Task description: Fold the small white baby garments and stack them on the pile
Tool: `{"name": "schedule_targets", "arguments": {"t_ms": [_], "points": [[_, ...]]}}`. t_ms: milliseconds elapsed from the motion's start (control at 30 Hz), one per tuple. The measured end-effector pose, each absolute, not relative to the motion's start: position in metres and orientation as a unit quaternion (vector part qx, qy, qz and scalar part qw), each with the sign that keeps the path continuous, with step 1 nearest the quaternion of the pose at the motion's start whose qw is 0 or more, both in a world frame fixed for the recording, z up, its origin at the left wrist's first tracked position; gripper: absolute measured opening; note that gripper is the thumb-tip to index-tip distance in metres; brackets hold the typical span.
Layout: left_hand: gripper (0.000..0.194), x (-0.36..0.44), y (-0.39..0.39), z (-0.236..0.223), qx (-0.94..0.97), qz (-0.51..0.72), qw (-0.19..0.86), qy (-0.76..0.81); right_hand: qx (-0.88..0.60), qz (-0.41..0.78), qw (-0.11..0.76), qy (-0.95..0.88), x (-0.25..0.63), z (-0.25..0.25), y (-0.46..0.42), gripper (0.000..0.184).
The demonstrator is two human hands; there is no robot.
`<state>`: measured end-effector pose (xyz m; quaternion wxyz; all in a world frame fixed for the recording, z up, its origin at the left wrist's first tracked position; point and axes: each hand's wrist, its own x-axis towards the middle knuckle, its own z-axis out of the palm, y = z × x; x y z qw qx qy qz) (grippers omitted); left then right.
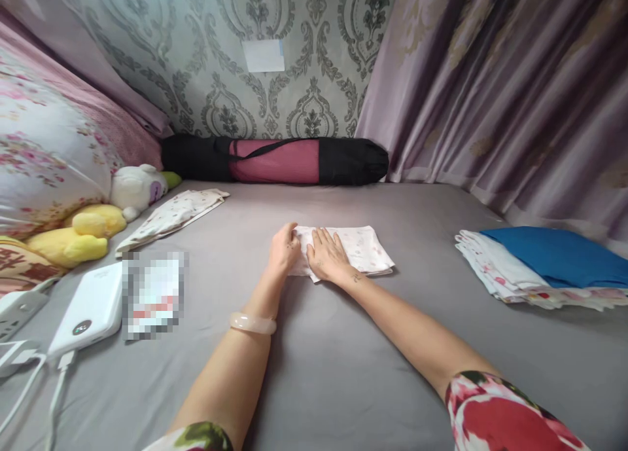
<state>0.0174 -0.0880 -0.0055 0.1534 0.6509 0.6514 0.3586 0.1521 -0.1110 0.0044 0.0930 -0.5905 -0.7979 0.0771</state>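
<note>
A folded pale pink-white cloth [366,248] with a small faint print lies flat on the grey bed sheet. My right hand [330,254] rests open on it, palm down and fingers stretched out. At the cloth's left edge is my left hand [285,249], with its fingers curled over and closed on that edge; the fingertips are partly hidden. A pale bangle [252,323] circles the left wrist.
To the right lies a stack of folded cloths [515,274] with a blue one [559,254] on top. On the left are a spotted cloth [176,216], plush toys [135,189], a white power bank [88,310] and cables. A long black-and-maroon bag [275,162] lies along the wall.
</note>
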Motion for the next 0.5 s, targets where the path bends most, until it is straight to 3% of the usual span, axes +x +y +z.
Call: {"name": "schedule_targets", "arguments": {"t_ms": [500], "points": [[0.043, 0.004, -0.075, -0.009, 0.518, 0.522, 0.271, 0.621, -0.589, 0.073, 0.078, -0.801, 0.146, 0.004, -0.107, 0.06]]}}
